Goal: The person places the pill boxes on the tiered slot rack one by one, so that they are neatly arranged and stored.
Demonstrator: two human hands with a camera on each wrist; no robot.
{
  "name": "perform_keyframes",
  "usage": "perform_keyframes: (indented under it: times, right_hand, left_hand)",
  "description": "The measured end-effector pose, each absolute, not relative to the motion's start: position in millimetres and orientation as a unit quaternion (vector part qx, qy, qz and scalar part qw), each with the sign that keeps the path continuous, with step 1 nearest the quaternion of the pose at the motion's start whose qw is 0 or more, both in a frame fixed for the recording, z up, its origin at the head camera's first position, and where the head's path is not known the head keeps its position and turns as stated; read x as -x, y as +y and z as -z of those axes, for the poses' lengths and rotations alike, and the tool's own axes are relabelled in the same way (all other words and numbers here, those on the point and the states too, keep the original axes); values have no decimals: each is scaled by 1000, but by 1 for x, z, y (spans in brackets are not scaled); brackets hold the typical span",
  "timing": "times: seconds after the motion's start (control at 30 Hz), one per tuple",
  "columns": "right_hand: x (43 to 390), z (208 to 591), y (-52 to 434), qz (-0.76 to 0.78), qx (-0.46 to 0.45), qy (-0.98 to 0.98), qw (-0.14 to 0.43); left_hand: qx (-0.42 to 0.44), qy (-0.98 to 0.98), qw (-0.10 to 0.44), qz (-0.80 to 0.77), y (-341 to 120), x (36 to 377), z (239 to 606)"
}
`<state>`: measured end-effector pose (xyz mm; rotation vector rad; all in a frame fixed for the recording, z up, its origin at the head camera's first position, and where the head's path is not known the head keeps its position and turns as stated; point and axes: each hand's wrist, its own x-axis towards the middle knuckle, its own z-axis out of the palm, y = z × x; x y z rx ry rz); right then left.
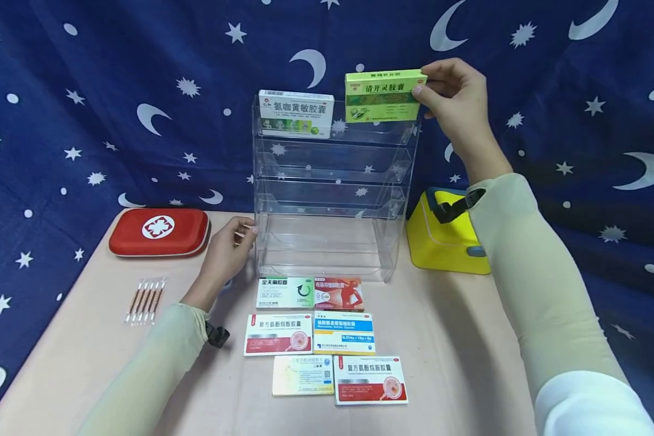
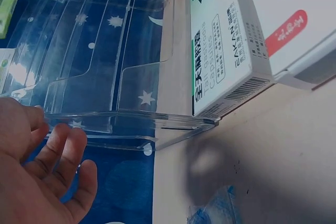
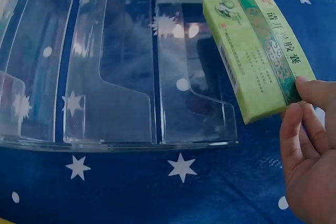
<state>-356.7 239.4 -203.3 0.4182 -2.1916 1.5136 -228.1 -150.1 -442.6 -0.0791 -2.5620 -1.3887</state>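
Note:
A clear plastic tiered rack [image 1: 327, 242] stands at the back of the table. At its left side edge my left hand [image 1: 231, 245] holds on with bent fingers; the fingertips [image 2: 76, 137] lie against the side panel in the left wrist view. Above the rack's top tier, on the right, my right hand [image 1: 458, 100] pinches a green medicine box [image 1: 384, 97] by its right end, between thumb and fingers. In the right wrist view that green box is tilted and apart from the tier. A white medicine box [image 1: 296, 115] stands in the top tier's left part.
Several medicine boxes lie before the rack, among them a green-and-white box [image 1: 284, 293], a red box [image 1: 338, 294] and a blue-and-white box [image 1: 344, 333]. A red first-aid case [image 1: 160, 232] and packed swabs [image 1: 145, 301] lie left. A yellow box [image 1: 447, 242] stands right.

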Motion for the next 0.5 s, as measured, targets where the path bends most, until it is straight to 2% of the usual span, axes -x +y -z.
perform_keyframes:
  times: [0.5]
  right_hand:
    - [356, 191, 220, -487, -139, -838, 203]
  left_hand:
    - [29, -873, 117, 473, -148, 227, 445]
